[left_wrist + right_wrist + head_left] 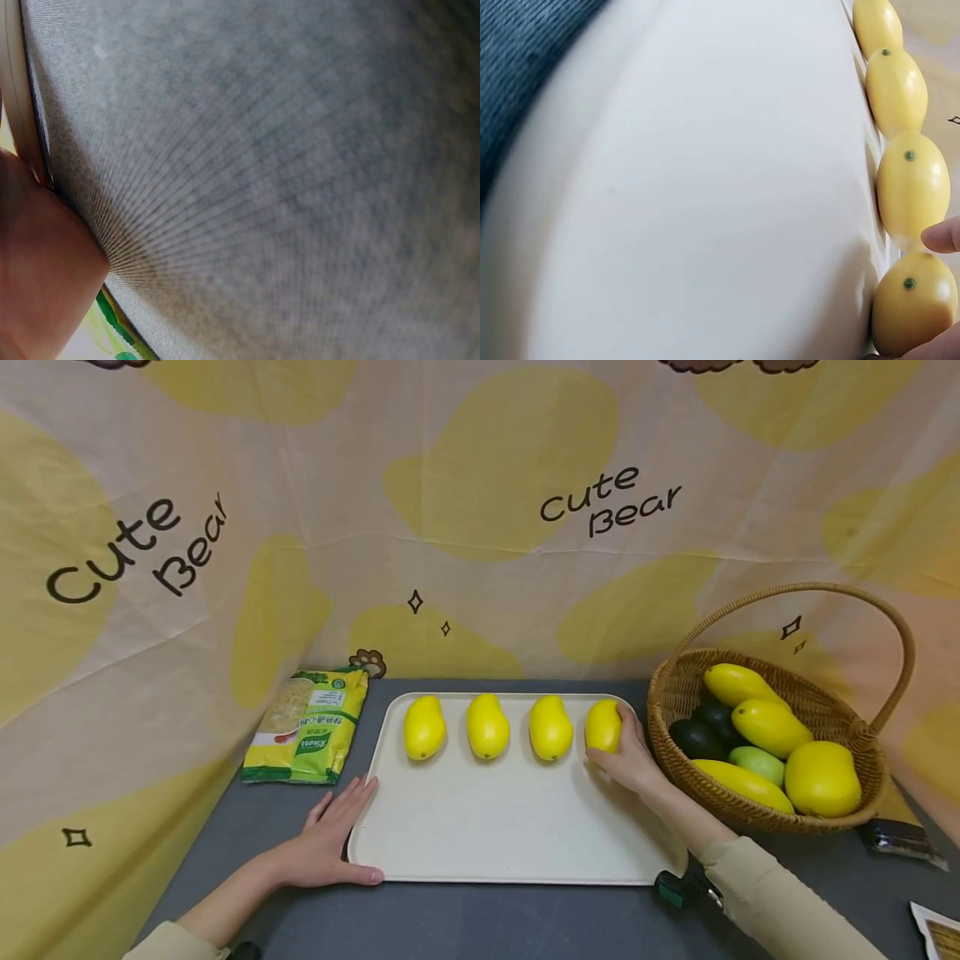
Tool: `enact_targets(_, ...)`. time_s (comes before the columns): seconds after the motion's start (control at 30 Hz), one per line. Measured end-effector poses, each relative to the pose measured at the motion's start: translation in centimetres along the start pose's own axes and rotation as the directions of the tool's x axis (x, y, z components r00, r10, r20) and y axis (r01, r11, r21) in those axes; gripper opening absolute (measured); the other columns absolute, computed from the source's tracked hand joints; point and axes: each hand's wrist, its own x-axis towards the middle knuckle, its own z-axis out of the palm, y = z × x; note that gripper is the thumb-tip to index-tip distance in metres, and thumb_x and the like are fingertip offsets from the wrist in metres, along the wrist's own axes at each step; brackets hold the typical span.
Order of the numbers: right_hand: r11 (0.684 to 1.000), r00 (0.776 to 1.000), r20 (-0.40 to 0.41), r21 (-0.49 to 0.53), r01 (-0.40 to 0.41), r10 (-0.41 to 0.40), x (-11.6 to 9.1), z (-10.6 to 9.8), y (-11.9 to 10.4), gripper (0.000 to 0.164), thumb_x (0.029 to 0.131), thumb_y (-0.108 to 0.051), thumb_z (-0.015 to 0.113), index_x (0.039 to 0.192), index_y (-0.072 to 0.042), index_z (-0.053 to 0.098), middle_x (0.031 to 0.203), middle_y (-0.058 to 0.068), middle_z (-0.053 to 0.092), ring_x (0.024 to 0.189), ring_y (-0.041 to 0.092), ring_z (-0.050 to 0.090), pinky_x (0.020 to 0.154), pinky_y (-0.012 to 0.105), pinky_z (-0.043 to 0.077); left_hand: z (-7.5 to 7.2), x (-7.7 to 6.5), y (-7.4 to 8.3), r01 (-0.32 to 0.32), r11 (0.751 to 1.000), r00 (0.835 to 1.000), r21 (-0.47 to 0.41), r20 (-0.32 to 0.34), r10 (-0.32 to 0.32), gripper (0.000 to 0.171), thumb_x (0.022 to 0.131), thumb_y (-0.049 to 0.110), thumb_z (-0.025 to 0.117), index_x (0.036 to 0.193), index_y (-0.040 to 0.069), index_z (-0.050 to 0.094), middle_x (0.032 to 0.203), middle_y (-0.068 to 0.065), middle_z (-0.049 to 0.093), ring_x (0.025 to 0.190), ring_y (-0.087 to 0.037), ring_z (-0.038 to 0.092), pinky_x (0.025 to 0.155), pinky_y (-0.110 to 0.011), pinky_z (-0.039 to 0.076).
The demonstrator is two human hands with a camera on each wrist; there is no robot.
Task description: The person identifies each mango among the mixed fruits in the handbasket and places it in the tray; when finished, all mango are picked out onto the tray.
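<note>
Left hand (330, 841) spread at left edge of tray (502, 827), right hand (633, 755) pinching rightmost mango (602, 727), room nearer

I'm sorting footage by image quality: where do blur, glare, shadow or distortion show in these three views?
Head: fairly sharp, with small highlights on the mangoes; left wrist: the tabletop shows fanlike streaks, going blurry and darker toward the right edge; right wrist: the tray has a soft, bowed edge at left and a shadow at lower right.
</note>
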Motion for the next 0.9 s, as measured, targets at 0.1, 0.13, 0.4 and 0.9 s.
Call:
enact_targets(0.1,1.000,1.000,0.003,0.000,0.006,-0.006,-0.1,-0.1,0.1,0.095,0.088,-0.018,0.065,0.153,-0.001,-0.003,0.152,0.030,0.004,0.135,0.043,0.022,0.110,0.056,0.021,0.0,0.0,0.0,-0.004,1.000,1.000,-0.004,-0.005,0.004,0.118,0.074,0.060,0.076,0.157,0.008,0.011,0.161,-0.021,0.009,0.146,-0.037,0.003,0.106,-0.062,-0.005)
enact_targets(0.13,1.000,1.000,0.003,0.000,0.011,-0.011,-0.2,-0.1,0.1,0.095,0.088,-0.018,0.065,0.153,-0.001,-0.003,0.153,0.030,0.003,0.136,0.043,0.021,0.110,0.056,0.021,0.0,0.0,0.0,-0.003,1.000,1.000,0.000,-0.005,0.003,0.118,0.074,0.060,0.075,0.157,0.008,0.011,0.161,-0.020,0.009,0.146,-0.037,0.003,0.107,-0.062,-0.005)
enact_targets(0.4,0.989,0.992,0.023,-0.069,0.129,-0.127,-1.8,-0.5,-0.1,0.095,0.090,-0.021,0.065,0.151,0.008,-0.001,0.154,0.033,-0.008,0.143,0.047,0.000,0.113,0.060,0.008,0.0,0.0,0.2,0.010,1.000,1.000,0.000,0.011,-0.010,0.118,0.074,0.061,0.075,0.157,0.006,0.010,0.161,-0.019,0.008,0.146,-0.037,0.002,0.107,-0.062,-0.006)
enact_targets(0.9,0.750,0.799,0.021,-0.331,0.573,-0.601,-8.5,-2.7,-2.6,0.031,0.085,-0.010,0.074,0.115,-0.013,0.065,0.123,0.002,0.063,0.112,0.021,0.058,0.090,0.043,0.050,-0.2,0.1,0.5,0.051,0.999,0.998,0.001,0.028,-0.051,0.127,0.073,0.060,0.076,0.155,0.001,-0.001,0.160,-0.024,0.004,0.145,-0.040,0.006,0.108,-0.062,-0.006)
